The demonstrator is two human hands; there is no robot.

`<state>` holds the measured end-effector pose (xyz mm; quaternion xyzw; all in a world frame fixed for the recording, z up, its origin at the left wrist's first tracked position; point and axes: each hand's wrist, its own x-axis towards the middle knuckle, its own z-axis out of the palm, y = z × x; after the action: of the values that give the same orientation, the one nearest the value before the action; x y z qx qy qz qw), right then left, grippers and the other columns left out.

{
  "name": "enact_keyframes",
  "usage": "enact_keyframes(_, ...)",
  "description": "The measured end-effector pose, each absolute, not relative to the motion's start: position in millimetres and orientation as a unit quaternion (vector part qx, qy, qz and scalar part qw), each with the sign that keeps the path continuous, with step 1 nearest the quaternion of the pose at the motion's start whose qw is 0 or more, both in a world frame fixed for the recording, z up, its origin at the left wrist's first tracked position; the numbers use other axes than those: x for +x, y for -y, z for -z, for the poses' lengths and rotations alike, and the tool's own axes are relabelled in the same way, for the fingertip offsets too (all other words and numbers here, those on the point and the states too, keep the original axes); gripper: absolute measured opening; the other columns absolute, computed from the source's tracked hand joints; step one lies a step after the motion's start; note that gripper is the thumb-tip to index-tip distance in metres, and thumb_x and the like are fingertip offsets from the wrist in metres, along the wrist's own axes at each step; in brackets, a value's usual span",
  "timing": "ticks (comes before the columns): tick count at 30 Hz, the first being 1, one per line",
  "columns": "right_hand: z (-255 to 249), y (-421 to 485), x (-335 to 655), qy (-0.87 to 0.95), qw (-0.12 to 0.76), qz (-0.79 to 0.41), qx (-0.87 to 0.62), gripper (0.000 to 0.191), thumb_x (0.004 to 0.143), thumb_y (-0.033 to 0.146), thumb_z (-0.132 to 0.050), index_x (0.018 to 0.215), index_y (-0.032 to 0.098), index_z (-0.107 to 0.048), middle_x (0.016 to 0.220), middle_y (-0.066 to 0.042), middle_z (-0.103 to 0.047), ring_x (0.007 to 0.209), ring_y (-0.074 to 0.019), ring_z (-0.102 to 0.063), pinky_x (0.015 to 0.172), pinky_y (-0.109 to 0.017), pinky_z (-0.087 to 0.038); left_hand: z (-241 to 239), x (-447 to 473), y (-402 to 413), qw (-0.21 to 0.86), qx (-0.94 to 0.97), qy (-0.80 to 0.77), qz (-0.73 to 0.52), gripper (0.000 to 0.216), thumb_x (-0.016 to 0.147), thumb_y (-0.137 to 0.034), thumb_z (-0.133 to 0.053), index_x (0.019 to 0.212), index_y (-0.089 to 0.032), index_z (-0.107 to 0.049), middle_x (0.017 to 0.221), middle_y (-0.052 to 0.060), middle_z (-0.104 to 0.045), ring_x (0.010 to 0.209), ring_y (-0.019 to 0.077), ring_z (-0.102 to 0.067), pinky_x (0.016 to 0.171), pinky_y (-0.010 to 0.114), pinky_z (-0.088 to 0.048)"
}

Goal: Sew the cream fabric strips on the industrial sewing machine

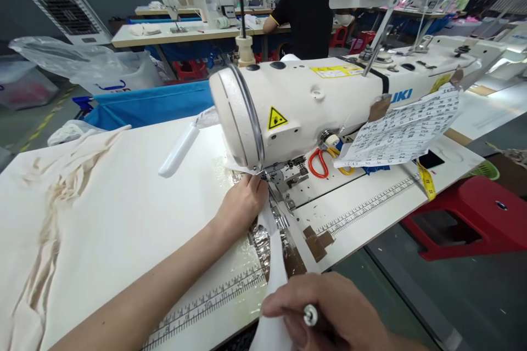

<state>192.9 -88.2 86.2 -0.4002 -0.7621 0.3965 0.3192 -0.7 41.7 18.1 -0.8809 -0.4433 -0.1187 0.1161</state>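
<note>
A white JUKI sewing machine stands on a white table. A narrow white fabric strip runs from the presser foot toward the table's near edge. My left hand rests closed on the strip just left of the needle, fingers pressed on the cloth. At the bottom edge, my right hand is curled around the strip's near end and a thin tool with a round silver tip.
Cream fabric is bunched on the table's left. Red-handled scissors, a yellow tape measure and a printed paper sheet lie right of the needle. A red stool stands at right. A blue bin sits behind. A person in black sits far back.
</note>
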Motion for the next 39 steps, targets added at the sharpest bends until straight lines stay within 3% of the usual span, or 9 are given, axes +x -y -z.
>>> enact_keyframes(3, -62.4, 82.5, 194.3, 0.791, 0.337, -0.363, -0.359, 0.027, 0.1, 0.031, -0.047, 0.125, 0.033, -0.058, 0.074, 0.0, -0.073, 0.054, -0.0165, -0.066, 0.051, -0.025, -0.051, -14.8, -7.5, -47.6, 0.112, -0.881, 0.43, 0.162, 0.027, 0.094, -0.004, -0.038, 0.091, -0.012, -0.064, 0.092, 0.012, -0.064, 0.083, 0.0226, -0.059, 0.063, 0.031, -0.054)
enact_keyframes(6, -41.9, 74.8, 197.5, 0.775, 0.316, -0.315, -0.448, 0.024, 0.103, 0.028, -0.039, 0.124, 0.024, -0.052, 0.077, -0.002, -0.072, 0.064, -0.0202, -0.07, 0.055, -0.029, -0.049, -9.3, -17.6, -54.0, 0.063, -0.875, 0.416, 0.239, 0.023, 0.099, -0.02, -0.043, 0.095, -0.015, -0.065, 0.093, 0.01, -0.067, 0.084, 0.0215, -0.062, 0.064, 0.031, -0.055)
enact_keyframes(11, -23.6, 52.6, 196.5, 0.743, 0.274, -0.227, -0.567, 0.027, 0.105, 0.028, -0.032, 0.12, 0.014, -0.049, 0.077, -0.005, -0.071, 0.054, -0.0194, -0.062, 0.049, -0.03, -0.04, -4.6, -27.8, -62.9, -0.048, -0.863, 0.401, 0.304, 0.023, 0.097, -0.031, -0.048, 0.093, -0.019, -0.067, 0.093, 0.007, -0.07, 0.086, 0.0188, -0.067, 0.073, 0.03, -0.055)
enact_keyframes(16, -15.9, 34.0, 186.3, 0.773, 0.276, -0.144, -0.554, 0.031, 0.104, 0.021, -0.032, 0.127, 0.013, -0.05, 0.102, -0.011, -0.073, 0.076, -0.0221, -0.07, 0.058, -0.032, -0.048, -5.3, -31.7, -65.7, -0.082, -0.861, 0.41, 0.29, 0.023, 0.094, -0.036, -0.052, 0.093, -0.022, -0.07, 0.093, 0.006, -0.073, 0.086, 0.0201, -0.068, 0.074, 0.031, -0.056)
enact_keyframes(22, -14.3, 23.1, 178.3, 0.795, 0.23, -0.094, -0.553, 0.031, 0.099, 0.017, -0.038, 0.126, 0.016, -0.053, 0.094, -0.007, -0.071, 0.067, -0.0209, -0.066, 0.049, -0.031, -0.043, -2.4, -32.0, -66.2, -0.086, -0.854, 0.431, 0.277, 0.021, 0.093, -0.035, -0.052, 0.093, -0.023, -0.07, 0.093, 0.006, -0.073, 0.084, 0.0203, -0.069, 0.073, 0.031, -0.056)
enact_keyframes(39, -10.8, 18.0, 172.9, 0.797, 0.231, -0.069, -0.553, 0.026, 0.099, 0.015, -0.041, 0.121, 0.016, -0.055, 0.091, -0.007, -0.071, 0.066, -0.0202, -0.066, 0.047, -0.031, -0.041, -1.6, -31.8, -67.4, -0.076, -0.853, 0.449, 0.254, 0.024, 0.093, -0.038, -0.048, 0.099, -0.022, -0.066, 0.09, 0.006, -0.072, 0.082, 0.0203, -0.068, 0.07, 0.031, -0.055)
